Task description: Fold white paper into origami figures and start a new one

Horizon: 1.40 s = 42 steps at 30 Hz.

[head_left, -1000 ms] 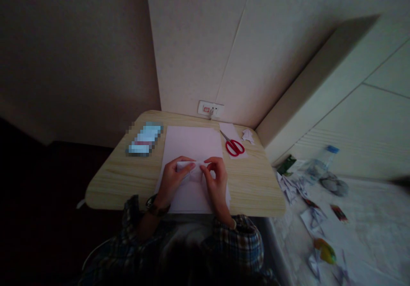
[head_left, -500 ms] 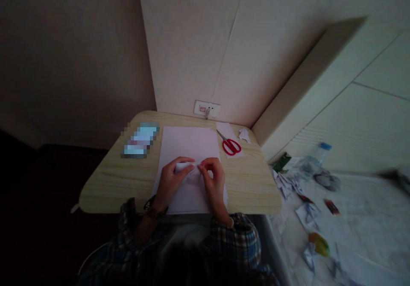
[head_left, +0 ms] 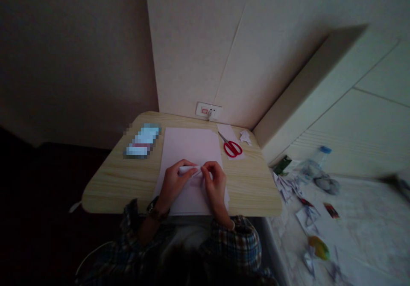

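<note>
While the paper is shifting slightly, left hand and right hand are both pinching it, apparently working a fold.

My sleeves have a check pattern in dark blue, brown and white. My folded paper is white; the big sheets under it look a little pink. The scissors have red handles and grey blades. The table is pale yellow with wood lines. The bottle cap is blue.
</note>
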Tool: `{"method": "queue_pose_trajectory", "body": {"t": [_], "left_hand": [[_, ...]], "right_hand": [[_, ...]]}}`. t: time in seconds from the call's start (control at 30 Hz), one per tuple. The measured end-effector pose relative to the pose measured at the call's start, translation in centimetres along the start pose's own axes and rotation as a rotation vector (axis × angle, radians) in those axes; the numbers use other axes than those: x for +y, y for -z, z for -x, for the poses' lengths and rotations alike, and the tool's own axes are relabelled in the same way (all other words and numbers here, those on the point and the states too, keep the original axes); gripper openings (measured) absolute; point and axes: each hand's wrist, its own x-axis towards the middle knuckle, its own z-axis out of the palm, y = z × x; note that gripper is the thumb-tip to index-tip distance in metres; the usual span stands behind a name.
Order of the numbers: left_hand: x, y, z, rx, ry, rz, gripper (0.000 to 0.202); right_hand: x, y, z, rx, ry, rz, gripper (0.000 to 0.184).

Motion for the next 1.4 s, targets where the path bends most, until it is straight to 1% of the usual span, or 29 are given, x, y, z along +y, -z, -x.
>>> {"method": "queue_pose_trajectory", "body": {"t": [0.13, 0.33, 0.47, 0.5, 0.57, 0.6, 0.7, 0.77, 0.87, 1.1, 1.17, 1.33, 1.4], "left_hand": [[0.2, 0.0, -0.1, -0.002, 0.017, -0.003, 0.016], [0.5, 0.0, -0.1, 0.032, 0.045, -0.006, 0.017], [0.6, 0.0, -0.2, 0.043, 0.051, -0.014, 0.018], [0.6, 0.0, -0.2, 0.050, 0.051, -0.011, 0.017], [0.7, 0.0, -0.3, 0.057, 0.054, -0.006, 0.015], [0.7, 0.0, -0.3, 0.056, 0.056, -0.006, 0.015], [0.9, 0.1, -0.3, 0.050, 0.056, -0.008, 0.015], [0.8, 0.1, -0.3, 0.059, 0.052, -0.007, 0.016], [0.6, 0.1, -0.3, 0.082, 0.044, -0.011, 0.018], [0.4, 0.2, -0.3, 0.092, 0.049, -0.031, 0.020], [0.6, 0.2, -0.2, 0.103, 0.048, -0.050, 0.020], [0.9, 0.0, 0.3, 0.175, 0.001, -0.093, 0.018], [0.8, 0.0, 0.3, 0.169, -0.003, -0.086, 0.018]], "right_hand": [[-0.1, 0.0, 0.1, 0.002, -0.005, 0.009, 0.008], [0.0, -0.1, 0.0, -0.019, 0.012, -0.031, 0.007], [0.2, -0.2, -0.1, -0.018, -0.016, -0.078, 0.005], [0.3, -0.2, -0.1, -0.018, -0.030, -0.102, 0.008], [0.5, -0.2, -0.3, -0.027, -0.066, -0.155, 0.020], [0.6, -0.1, -0.4, -0.040, -0.085, -0.172, 0.022], [0.6, 0.0, -0.6, -0.091, -0.115, -0.157, 0.009], [0.4, 0.2, -0.7, -0.095, -0.099, -0.121, 0.010], [0.0, 0.3, -0.5, -0.062, -0.056, -0.081, 0.013], [-0.4, 0.0, -0.3, -0.028, -0.037, -0.025, 0.013], [-0.4, -0.1, -0.3, -0.040, -0.017, -0.011, 0.012], [-0.3, -0.2, -0.1, -0.068, 0.023, 0.031, 0.013], [-0.2, -0.2, 0.0, -0.058, 0.027, 0.032, 0.014]]}}
